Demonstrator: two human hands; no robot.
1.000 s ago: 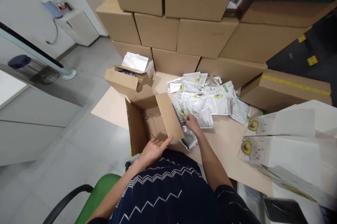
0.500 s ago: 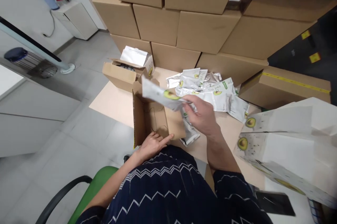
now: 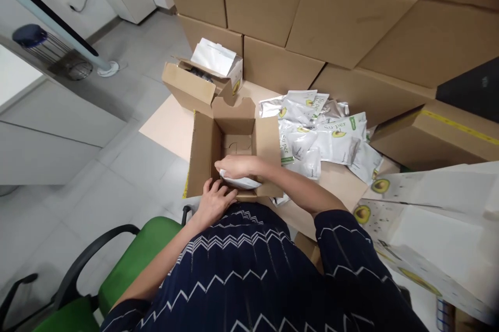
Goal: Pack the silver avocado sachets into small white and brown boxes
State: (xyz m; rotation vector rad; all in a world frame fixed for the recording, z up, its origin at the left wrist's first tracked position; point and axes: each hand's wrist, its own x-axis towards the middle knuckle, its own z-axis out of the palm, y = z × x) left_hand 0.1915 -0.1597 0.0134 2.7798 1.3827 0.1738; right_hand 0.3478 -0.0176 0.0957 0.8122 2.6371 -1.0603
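Note:
An open cardboard box [image 3: 268,140] stands on the table in front of me with its flaps spread. My right hand [image 3: 236,167] reaches into it, fingers closed on a white pouch [image 3: 242,182] that lies along the box's near wall. Part of the pouch is hidden under the hand. At the near left edge of the box, my left hand [image 3: 217,198] rests with fingers spread over the rim. To the right of the box lies a loose pile of white and silver pouches [image 3: 336,140] printed with avocados.
A smaller open carton [image 3: 191,85] and a white avocado-print box [image 3: 237,73] stand behind on the left. Stacked cardboard boxes [image 3: 265,4] wall off the back. Large white avocado-print boxes [image 3: 424,217] are at the right. A green chair [image 3: 136,259] stands at the lower left.
My right hand has carried the pouch from above the box down inside it. My left hand has shifted left along the near rim. The box's right flap now leans outward, and the view has shifted.

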